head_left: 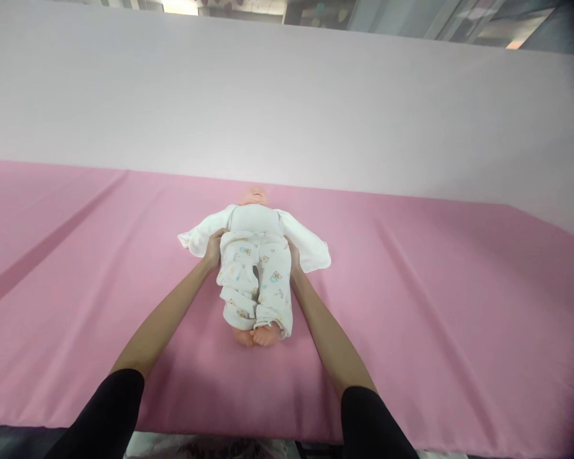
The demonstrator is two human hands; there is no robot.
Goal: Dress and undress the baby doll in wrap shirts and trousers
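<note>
- Pink sheet: covers the whole work surface from the left edge across to the right; a long crease runs slantwise through its left part; a pale wall rises behind it.
- Left hand: at the end of a bare forearm with a black sleeve near the elbow; it presses against the doll's waist on the left, fingers curled onto the top edge of the printed trousers; the fingertips are tucked into the cloth.
- Baby doll: lies on its back in the middle of the sheet, head away from the person, bare feet together towards them; it wears a white top with sleeves spread to both sides; the trousers cover both legs up to the waist.
- Right hand: mirrors the other at the right of the waist; fingers closed on the waistband, mostly hidden behind the fabric.
</note>
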